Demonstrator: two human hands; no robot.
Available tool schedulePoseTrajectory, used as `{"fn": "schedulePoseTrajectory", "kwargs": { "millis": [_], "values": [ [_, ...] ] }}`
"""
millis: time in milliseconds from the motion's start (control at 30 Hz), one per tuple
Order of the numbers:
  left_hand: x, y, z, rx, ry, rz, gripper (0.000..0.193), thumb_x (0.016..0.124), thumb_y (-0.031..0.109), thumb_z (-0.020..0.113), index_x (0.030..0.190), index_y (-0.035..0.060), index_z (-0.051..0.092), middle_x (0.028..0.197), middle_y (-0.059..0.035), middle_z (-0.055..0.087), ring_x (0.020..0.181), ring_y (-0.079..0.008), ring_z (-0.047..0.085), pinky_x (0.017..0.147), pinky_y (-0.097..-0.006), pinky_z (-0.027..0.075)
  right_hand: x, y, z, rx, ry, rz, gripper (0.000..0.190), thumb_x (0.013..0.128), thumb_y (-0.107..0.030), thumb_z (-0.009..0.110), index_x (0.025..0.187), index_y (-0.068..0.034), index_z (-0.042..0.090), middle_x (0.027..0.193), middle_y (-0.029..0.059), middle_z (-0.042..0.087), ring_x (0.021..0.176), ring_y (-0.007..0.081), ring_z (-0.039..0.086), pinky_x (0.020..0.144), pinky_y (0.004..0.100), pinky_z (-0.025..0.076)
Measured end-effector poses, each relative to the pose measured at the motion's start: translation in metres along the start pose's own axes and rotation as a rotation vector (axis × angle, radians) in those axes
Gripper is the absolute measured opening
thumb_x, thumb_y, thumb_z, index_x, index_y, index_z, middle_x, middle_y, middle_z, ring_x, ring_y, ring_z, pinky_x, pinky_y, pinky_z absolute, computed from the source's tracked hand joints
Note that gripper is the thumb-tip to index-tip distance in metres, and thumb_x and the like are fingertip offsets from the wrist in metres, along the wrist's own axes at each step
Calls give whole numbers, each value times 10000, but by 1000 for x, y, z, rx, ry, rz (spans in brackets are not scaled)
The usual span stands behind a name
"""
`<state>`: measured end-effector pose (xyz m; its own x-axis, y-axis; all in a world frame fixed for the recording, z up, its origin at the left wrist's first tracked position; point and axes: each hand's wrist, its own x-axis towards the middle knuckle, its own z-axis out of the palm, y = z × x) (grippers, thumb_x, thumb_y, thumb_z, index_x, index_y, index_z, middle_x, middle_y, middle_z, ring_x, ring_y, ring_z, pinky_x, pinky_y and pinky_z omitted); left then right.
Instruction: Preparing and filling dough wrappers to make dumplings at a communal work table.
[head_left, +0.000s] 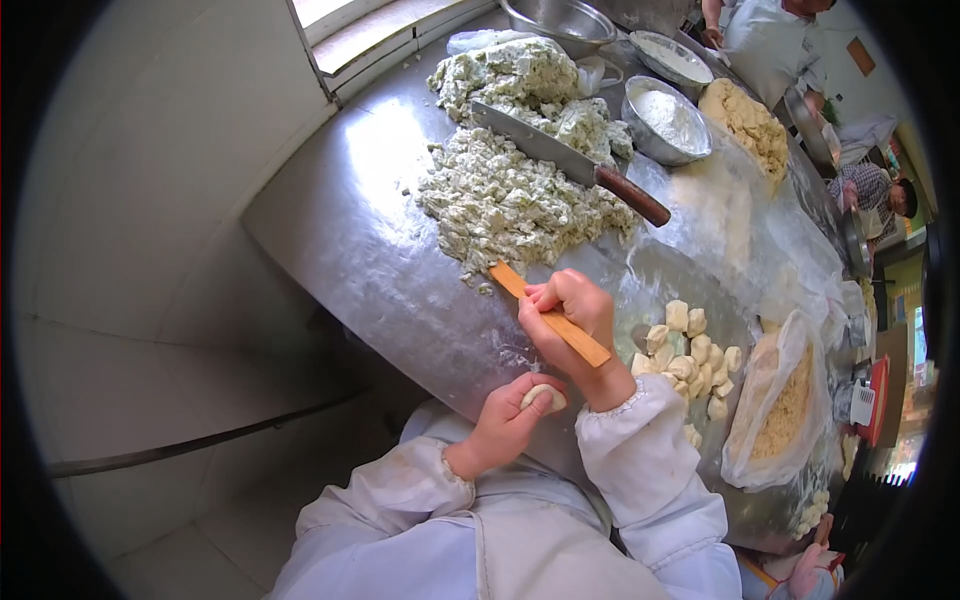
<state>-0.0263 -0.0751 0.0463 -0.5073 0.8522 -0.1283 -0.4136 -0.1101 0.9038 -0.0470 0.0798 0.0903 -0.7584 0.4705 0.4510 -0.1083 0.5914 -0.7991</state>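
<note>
My left hand is closed around a small round of pale dough near the table's front edge. Above it, my right hand grips a flat wooden spatula, whose far tip reaches the near edge of a heap of crumbly whitish-green filling. A cleaver with a dark wooden handle lies across that heap. Right of my right hand, many cut dough pieces sit in a loose pile on the metal table.
Behind the cleaver is a larger filling mound. A flour bowl, a second flour dish, an empty-looking steel bowl and a dough mass stand farther back. A plastic bag of crumbly stuff lies right. Other people are at the table's far side and lower right.
</note>
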Motion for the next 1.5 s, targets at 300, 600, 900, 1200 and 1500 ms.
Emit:
{"fn": "schedulePoseTrajectory", "kwargs": {
  "millis": [300, 600, 900, 1200, 1500],
  "values": [
    [-3, 6, -4, -356, 136, -102, 239, 1009, 218, 497, 1140, 26, 552, 1007, -70, 621, 932, -155, 603, 864, -294, 487, -3, -16, -13, -141, -49, 11, 189, 690, -44, 695, 639, -52, 514, 652, 126, 570, 590, 281, 600, 538, 346, 479],
    [12, 36, -15, -830, 337, -260, 342, 1046, 299, 362, 1205, 19, 476, 1121, -121, 566, 1034, -236, 587, 900, -355, 501, -43, -50, -57, 177, 111, 205, 209, 790, 1, 699, 661, -36, 539, 739, 89, 651, 756, 177, 677, 671, 297, 540],
    [52, 53, -8, -1058, 366, -156, 411, 1041, 360, 331, 1145, -16, 462, 1124, -187, 524, 1085, -320, 534, 967, -421, 482, -79, -71, -32, -100, 93, -199, 249, 669, 74, 739, 667, -53, 525, 663, 75, 599, 640, 213, 674, 635, 305, 579],
    [61, 52, -28, -957, 483, -99, 240, 1026, 195, 417, 1180, 13, 451, 1126, -177, 514, 1058, -312, 540, 973, -421, 484, -62, -72, -53, 187, 61, 23, 231, 728, 64, 724, 707, -51, 524, 722, 92, 626, 729, 210, 693, 631, 288, 559],
    [66, 58, -35, -1012, 378, -58, 333, 1029, 290, 371, 1183, 14, 474, 1131, -169, 540, 1090, -325, 542, 968, -429, 479, -52, -56, -21, 127, 61, -79, 229, 727, 51, 736, 678, -48, 535, 702, 59, 613, 690, 193, 689, 657, 293, 568]
  ]
}}
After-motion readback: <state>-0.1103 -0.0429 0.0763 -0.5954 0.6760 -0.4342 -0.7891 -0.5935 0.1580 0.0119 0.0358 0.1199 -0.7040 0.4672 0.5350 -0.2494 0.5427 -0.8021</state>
